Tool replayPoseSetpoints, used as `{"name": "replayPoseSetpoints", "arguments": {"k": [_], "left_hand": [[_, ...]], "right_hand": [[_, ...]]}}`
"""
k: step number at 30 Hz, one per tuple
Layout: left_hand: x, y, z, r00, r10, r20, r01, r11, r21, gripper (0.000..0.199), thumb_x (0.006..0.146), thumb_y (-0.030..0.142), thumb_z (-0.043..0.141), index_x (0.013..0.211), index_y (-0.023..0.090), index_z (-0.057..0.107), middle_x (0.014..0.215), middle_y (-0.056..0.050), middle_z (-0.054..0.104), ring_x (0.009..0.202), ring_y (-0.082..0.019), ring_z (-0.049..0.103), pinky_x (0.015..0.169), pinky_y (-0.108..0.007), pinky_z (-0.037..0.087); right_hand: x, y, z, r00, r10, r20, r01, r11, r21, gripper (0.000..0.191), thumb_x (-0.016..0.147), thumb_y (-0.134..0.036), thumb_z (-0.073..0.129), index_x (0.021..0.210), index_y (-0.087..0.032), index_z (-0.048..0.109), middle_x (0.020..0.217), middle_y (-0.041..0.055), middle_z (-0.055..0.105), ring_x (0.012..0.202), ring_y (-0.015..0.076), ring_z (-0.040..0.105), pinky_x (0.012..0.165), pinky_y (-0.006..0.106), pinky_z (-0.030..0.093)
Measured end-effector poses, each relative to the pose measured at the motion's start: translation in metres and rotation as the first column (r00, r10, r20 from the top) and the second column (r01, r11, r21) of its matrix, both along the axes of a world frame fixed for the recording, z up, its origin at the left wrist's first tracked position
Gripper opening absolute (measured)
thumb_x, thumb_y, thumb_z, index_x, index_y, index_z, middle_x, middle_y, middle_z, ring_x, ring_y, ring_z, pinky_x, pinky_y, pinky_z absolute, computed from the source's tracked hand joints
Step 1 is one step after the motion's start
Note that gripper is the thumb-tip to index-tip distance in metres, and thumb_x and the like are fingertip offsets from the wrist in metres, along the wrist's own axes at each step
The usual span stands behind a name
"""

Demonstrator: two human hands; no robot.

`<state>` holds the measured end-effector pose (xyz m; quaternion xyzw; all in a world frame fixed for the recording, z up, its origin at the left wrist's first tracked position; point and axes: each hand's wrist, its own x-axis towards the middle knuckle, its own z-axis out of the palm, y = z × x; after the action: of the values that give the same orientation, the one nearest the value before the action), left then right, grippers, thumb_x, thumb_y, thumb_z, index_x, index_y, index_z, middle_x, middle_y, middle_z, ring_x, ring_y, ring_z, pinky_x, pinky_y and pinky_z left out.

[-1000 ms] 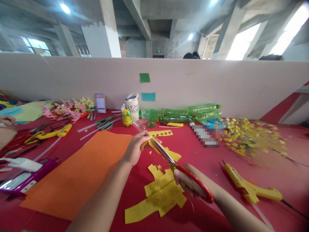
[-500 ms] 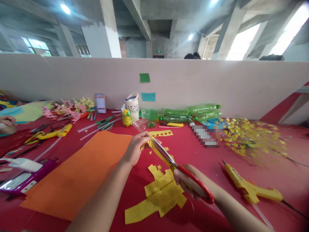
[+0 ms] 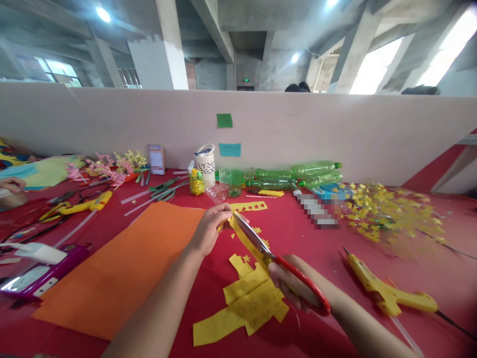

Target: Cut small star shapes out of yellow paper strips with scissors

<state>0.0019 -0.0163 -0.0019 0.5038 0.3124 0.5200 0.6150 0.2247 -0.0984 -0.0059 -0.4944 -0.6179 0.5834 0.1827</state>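
My left hand [image 3: 211, 226] pinches one end of a yellow strip [image 3: 242, 237], which slants down toward my right hand [image 3: 292, 282]. My right hand grips red-handled scissors [image 3: 303, 278], and their blades lie along the strip with the tips close to my left fingers. Whether the blades are parted is hard to make out. Below them, a pile of yellow felt-like pieces [image 3: 249, 298] with faint drawn marks rests on the red table. Small yellow cut-out stars [image 3: 246, 258] lie around the strip. Behind my left fingers is a yellow strip with star-shaped holes [image 3: 253, 206].
Orange sheets [image 3: 130, 268] spread on the left beside a purple power strip [image 3: 48, 278]. A yellow glue gun [image 3: 387, 288] lies at right, below gold star sprays [image 3: 387, 214]. Green plastic bottles [image 3: 272, 180] and a white cup [image 3: 204, 164] stand along the partition. Another person's hand [image 3: 12, 191] shows far left.
Almost nothing differs. Both hands, the strip and the scissors keep nearly the same position; the whole view has shifted very slightly.
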Motion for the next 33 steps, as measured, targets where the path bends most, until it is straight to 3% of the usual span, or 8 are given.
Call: {"name": "replayPoseSetpoints", "arguments": {"k": [7, 14, 22, 33], "left_hand": [[-0.001, -0.001, 0.000, 1.000, 0.014, 0.004, -0.014, 1.000, -0.005, 0.010, 0.075, 0.026, 0.061, 0.072, 0.017, 0.057, 0.063, 0.002, 0.056, 0.059, -0.010, 0.050, 0.061, -0.021, 0.040], [0.000, 0.001, -0.004, 0.987, 0.138, -0.087, -0.133, 0.989, 0.057, 0.010, 0.077, 0.027, 0.062, 0.073, 0.018, 0.059, 0.068, 0.002, 0.053, 0.062, -0.009, 0.046, 0.058, -0.020, 0.036], [0.002, 0.001, -0.004, 0.977, 0.186, -0.108, -0.178, 0.981, 0.080, 0.009, 0.077, 0.027, 0.059, 0.073, 0.020, 0.056, 0.072, 0.002, 0.054, 0.067, -0.011, 0.048, 0.061, -0.021, 0.037], [-0.002, 0.003, -0.004, 0.975, 0.165, -0.148, -0.143, 0.978, 0.149, 0.013, 0.079, 0.025, 0.054, 0.067, 0.019, 0.054, 0.068, 0.002, 0.055, 0.065, -0.012, 0.049, 0.066, -0.023, 0.037]], "right_hand": [[0.002, 0.001, -0.007, 1.000, -0.014, -0.026, 0.015, 1.000, 0.018, 0.053, 0.081, -0.070, 0.045, 0.068, -0.019, 0.047, 0.036, -0.0073, 0.044, 0.026, 0.0061, 0.036, 0.029, 0.015, 0.028], [0.001, 0.001, -0.010, 0.999, -0.047, -0.019, 0.048, 0.999, 0.024, 0.053, 0.082, -0.070, 0.044, 0.069, -0.019, 0.047, 0.036, -0.0079, 0.043, 0.026, 0.0054, 0.035, 0.029, 0.014, 0.027], [-0.001, 0.000, -0.010, 0.998, -0.062, -0.010, 0.062, 0.998, 0.022, 0.049, 0.084, -0.065, 0.045, 0.069, -0.019, 0.047, 0.037, -0.0079, 0.044, 0.027, 0.0052, 0.034, 0.031, 0.014, 0.027], [0.000, 0.001, -0.004, 0.998, -0.044, 0.041, 0.043, 0.999, 0.027, 0.048, 0.084, -0.064, 0.047, 0.069, -0.018, 0.047, 0.038, -0.0077, 0.044, 0.028, 0.0044, 0.035, 0.030, 0.014, 0.027]]}}
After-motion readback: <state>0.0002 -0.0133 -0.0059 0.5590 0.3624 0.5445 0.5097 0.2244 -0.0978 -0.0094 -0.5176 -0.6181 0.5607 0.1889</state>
